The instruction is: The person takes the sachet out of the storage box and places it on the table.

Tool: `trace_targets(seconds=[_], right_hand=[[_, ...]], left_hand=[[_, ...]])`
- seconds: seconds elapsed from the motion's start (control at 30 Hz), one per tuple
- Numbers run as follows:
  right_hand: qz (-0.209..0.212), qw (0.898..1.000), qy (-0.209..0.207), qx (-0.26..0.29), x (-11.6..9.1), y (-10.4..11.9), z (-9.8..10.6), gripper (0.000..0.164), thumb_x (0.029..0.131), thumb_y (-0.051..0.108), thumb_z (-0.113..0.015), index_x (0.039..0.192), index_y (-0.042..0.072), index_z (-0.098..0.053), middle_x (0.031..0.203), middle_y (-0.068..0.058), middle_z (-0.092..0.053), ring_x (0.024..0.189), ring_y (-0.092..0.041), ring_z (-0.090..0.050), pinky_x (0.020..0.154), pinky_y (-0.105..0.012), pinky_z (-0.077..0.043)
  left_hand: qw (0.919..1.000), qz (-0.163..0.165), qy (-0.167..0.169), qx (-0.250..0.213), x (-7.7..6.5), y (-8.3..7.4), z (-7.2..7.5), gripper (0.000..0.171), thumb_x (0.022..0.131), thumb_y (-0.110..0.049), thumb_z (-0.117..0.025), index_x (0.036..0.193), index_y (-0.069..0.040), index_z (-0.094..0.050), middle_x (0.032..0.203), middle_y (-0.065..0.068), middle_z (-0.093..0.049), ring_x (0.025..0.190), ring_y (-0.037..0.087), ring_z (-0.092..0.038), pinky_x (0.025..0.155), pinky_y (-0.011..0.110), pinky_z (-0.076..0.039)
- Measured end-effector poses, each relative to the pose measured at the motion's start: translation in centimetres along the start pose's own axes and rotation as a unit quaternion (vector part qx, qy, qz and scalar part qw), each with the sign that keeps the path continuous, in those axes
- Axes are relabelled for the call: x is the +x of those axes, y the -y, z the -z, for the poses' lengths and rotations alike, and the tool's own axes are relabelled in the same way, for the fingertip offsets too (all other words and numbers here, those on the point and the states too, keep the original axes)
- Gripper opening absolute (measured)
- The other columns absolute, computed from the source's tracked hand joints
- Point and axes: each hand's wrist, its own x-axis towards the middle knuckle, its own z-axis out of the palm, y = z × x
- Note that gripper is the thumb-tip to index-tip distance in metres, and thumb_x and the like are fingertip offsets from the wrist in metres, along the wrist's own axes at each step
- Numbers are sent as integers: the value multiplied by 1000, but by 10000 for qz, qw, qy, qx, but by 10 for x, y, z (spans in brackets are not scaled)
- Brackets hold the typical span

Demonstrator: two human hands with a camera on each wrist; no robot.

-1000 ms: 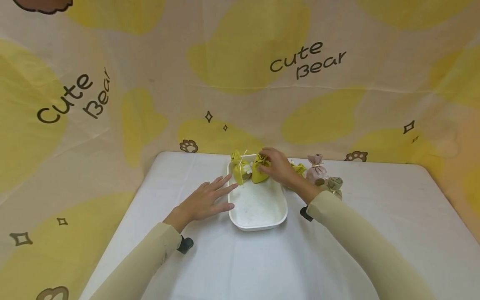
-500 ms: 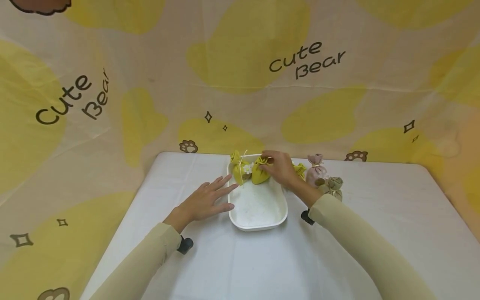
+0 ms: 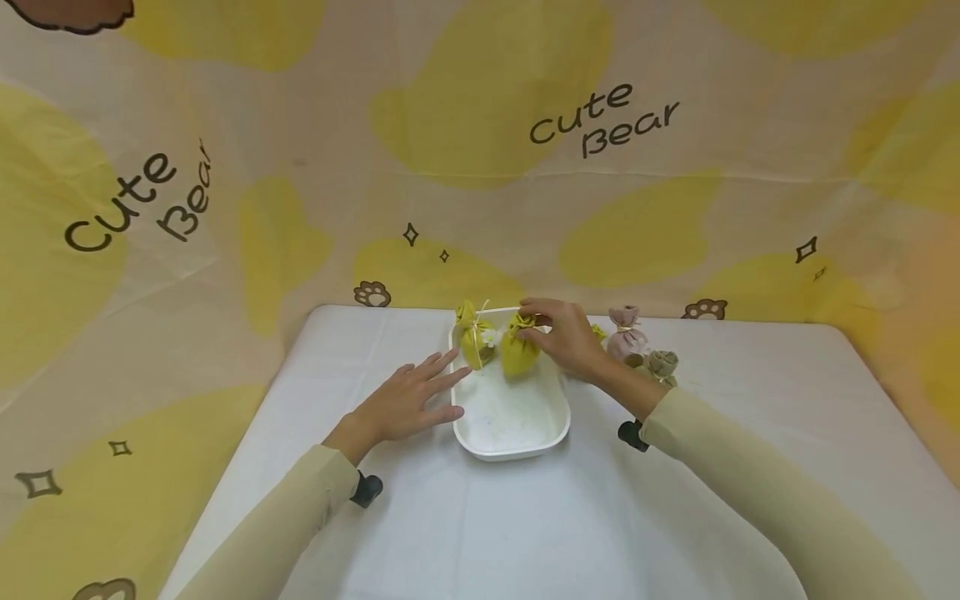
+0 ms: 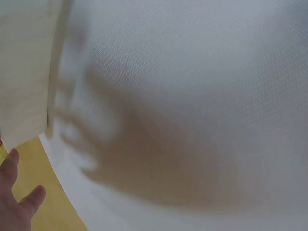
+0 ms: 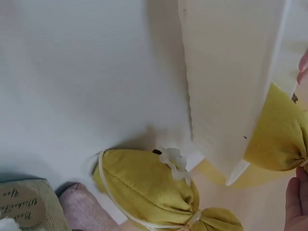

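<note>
Between its thumb and fingers my right hand (image 3: 566, 337) pinches the gathered neck of a small yellow drawstring pouch (image 3: 519, 354), which hangs over the far part of a white tray (image 3: 513, 456). A second yellow pouch (image 3: 474, 342), with a pale cord and a white flower, is in the tray's far left corner. My left hand (image 3: 408, 400) lies with fingers spread at the tray's left rim, its fingertips near that pouch. The right wrist view shows the held pouch (image 5: 279, 132) above the tray wall and the right fingers (image 5: 293, 202) at its neck.
Right of the tray lies another yellow pouch (image 5: 149, 187) with a white flower, mostly hidden by my right hand in the head view. Beside it are a pink pouch (image 3: 625, 333) and a grey-green pouch (image 3: 663, 367). A patterned cloth wall (image 3: 465, 208) backs the white table (image 3: 420, 533).
The yellow pouch in my right hand has shifted slightly toward me, and the right forearm has swung outward to the right. My left hand keeps its place at the tray.
</note>
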Motion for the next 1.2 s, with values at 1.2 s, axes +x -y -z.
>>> trace_targets(seconds=[1.2], right_hand=[[791, 9952, 251, -510, -46, 21, 87, 32, 77, -1, -83, 108, -3, -74, 124, -19, -66, 101, -29, -70, 83, -34, -58]], left_hand=[[9999, -49, -126, 96, -3, -1, -1, 72, 96, -71, -39, 157, -35, -30, 167, -5, -9, 152, 28, -15, 117, 58, -20]])
